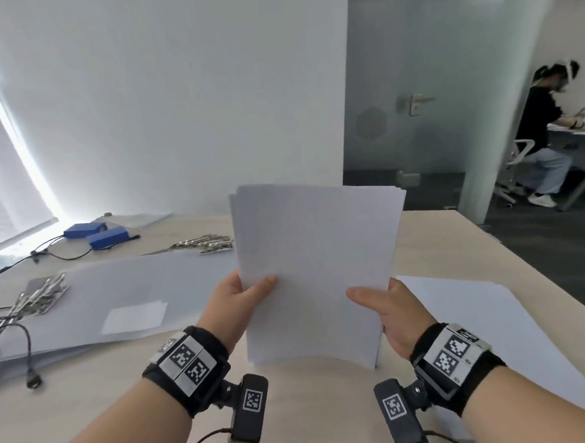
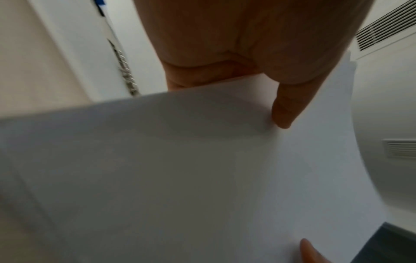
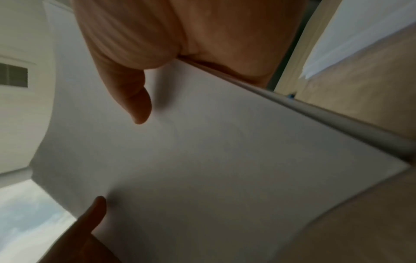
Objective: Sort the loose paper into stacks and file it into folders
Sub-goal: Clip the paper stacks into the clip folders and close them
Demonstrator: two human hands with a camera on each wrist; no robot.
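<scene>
A stack of white paper (image 1: 317, 264) stands upright on its bottom edge on the table, held between both hands. My left hand (image 1: 240, 293) grips its left edge, thumb on the near face. On the opposite edge my right hand (image 1: 385, 304) holds it the same way. The left wrist view shows the paper stack (image 2: 202, 169) under my left thumb (image 2: 286, 113). Through the right wrist camera, the paper stack (image 3: 213, 151) fills the picture with my right thumb (image 3: 137, 105) pressed on it. Translucent folders (image 1: 124, 293) lie flat at the left. More white sheets (image 1: 478, 319) lie at the right.
Metal binder clips (image 1: 39, 298) sit on the folders' left end, and another pile of clips (image 1: 207, 243) lies further back. Two blue boxes (image 1: 96, 233) with cables are at the far left. A person (image 1: 546, 130) sits at another desk far right. The table edge (image 1: 526, 265) runs along the right.
</scene>
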